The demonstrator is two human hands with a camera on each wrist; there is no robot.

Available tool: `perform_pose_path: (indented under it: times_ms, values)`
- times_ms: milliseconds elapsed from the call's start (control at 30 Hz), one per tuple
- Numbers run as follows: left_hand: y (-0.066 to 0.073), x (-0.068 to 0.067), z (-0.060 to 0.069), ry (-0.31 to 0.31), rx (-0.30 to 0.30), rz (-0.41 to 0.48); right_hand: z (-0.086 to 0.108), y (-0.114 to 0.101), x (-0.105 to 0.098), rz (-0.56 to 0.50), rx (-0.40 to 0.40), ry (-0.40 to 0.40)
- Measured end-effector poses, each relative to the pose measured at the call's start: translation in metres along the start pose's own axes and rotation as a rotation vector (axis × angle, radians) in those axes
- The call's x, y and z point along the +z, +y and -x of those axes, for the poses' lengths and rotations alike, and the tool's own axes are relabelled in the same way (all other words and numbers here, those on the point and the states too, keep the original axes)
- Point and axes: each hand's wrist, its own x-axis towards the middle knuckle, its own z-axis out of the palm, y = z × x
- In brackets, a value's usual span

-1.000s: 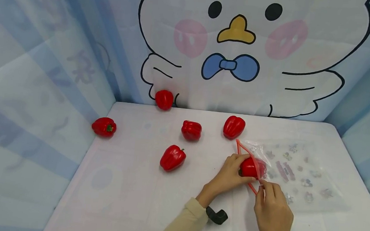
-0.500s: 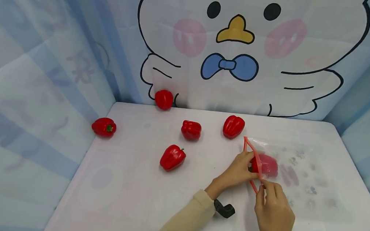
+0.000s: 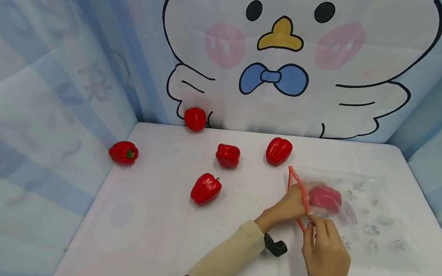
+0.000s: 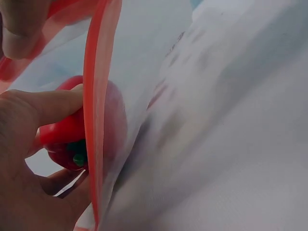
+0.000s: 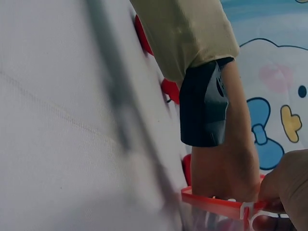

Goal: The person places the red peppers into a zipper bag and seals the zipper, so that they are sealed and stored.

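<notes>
A clear printed bag (image 3: 379,222) with a red-orange rim lies on the right of the table, its mouth facing left. My left hand (image 3: 297,201) reaches through the mouth and grips a red bell pepper (image 3: 325,199) inside. In the left wrist view the fingers of my left hand (image 4: 33,144) curl round the pepper (image 4: 65,132), its green stem toward the palm. My right hand (image 3: 326,257) pinches the near part of the rim; in the right wrist view this hand (image 5: 288,187) is at the rim (image 5: 216,206).
Loose red peppers lie left of the bag: one (image 3: 279,151) behind its mouth, two (image 3: 227,156) (image 3: 206,189) mid-table, one (image 3: 195,119) at the back edge and one (image 3: 123,152) at the left edge. A printed curtain (image 3: 270,111) stands behind the white table (image 3: 149,237).
My left hand has moved right, carrying the pepper from the bag's mouth deeper inside. My right hand keeps its pinch on the rim, nearly in the same place.
</notes>
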Motion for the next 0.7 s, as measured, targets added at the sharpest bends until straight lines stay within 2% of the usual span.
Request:
perform_pose_path:
  times_ms: [233, 367, 567, 700]
  values:
    - [0.001, 0.010, -0.014, 0.010, -0.051, 0.057, 0.003, -0.006, -0.002, -0.028, -0.005, 0.009]
    - [0.006, 0.013, -0.021, -0.003, -0.079, 0.051, 0.005, -0.010, -0.003, -0.044, -0.002, 0.005]
    - [0.014, 0.015, -0.030, -0.028, -0.160, 0.040, 0.007, -0.017, -0.004, -0.045, 0.009, -0.018]
    - [0.017, 0.017, -0.035, -0.044, -0.184, 0.053, 0.007, -0.020, -0.005, -0.041, 0.007, -0.021]
